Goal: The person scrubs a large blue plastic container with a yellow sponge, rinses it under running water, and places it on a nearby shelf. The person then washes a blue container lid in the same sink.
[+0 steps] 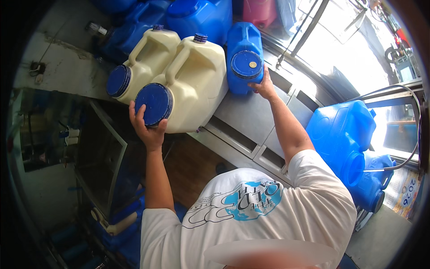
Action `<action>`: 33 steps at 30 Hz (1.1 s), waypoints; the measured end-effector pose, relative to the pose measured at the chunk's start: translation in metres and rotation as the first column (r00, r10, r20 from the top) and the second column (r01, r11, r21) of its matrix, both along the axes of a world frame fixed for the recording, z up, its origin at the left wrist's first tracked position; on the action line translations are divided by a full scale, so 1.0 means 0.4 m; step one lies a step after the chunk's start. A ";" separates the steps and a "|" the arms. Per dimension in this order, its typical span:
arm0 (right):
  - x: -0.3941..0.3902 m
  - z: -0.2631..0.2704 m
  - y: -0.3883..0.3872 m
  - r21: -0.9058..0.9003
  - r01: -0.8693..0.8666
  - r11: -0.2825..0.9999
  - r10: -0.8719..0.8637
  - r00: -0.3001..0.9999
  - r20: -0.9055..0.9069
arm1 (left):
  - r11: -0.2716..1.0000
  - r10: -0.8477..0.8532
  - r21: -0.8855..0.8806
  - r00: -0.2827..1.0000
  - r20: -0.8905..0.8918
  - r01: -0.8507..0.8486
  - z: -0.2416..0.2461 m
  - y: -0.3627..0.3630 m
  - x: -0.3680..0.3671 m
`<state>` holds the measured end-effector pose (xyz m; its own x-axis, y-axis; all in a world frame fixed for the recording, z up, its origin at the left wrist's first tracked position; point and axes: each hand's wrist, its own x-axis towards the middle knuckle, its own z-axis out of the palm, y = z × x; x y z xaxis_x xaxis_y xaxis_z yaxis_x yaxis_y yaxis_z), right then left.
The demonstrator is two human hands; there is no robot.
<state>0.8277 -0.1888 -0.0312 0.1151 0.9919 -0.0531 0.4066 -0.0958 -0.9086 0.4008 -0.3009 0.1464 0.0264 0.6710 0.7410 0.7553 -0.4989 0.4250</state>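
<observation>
My left hand [149,127] is spread around the rim of the wide blue screw cap [154,104] on the nearer cream plastic jug [201,87]. A second cream jug [156,45] with a like blue cap [118,80] lies against its left side. Both have moulded handles and small dark purple caps on top. My right hand [263,85] holds the lower right corner of a slim blue plastic jug [244,40], whose round blue cap [247,64] has a pale disc on it. The fingers under that jug are partly hidden.
More blue containers [201,16] and a pink one [259,11] stand behind. At the right, a large blue jug [339,124] has a thin hose [386,169] at its open mouth. Metal panels with slots [248,117] lie between. A dark metal-framed box [100,158] is at the left.
</observation>
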 end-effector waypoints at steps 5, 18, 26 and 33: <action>-0.031 -0.004 0.103 -0.020 0.061 0.998 -0.060 0.998 0.038 | 1.000 0.020 -0.004 1.000 -0.001 -0.020 -0.003 0.000 -0.004; -0.287 0.033 0.278 -0.078 0.404 0.912 -0.383 0.903 0.193 | 0.998 0.030 -0.048 0.999 0.010 -0.030 -0.004 -0.006 -0.009; -0.222 0.080 0.309 -0.407 0.178 0.896 -0.030 0.938 0.344 | 1.000 -0.016 0.000 1.000 -0.007 0.016 -0.009 0.007 -0.019; -0.101 -0.002 -0.106 -0.208 0.003 0.978 0.011 0.998 0.066 | 0.993 -0.112 0.045 0.993 0.047 0.110 -0.015 0.027 -0.009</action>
<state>0.7875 -0.2314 -0.0319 0.1211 0.9605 -0.2506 0.4665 -0.2779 -0.8397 0.3973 -0.2901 0.1403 0.0616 0.6342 0.7707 0.6729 -0.5967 0.4372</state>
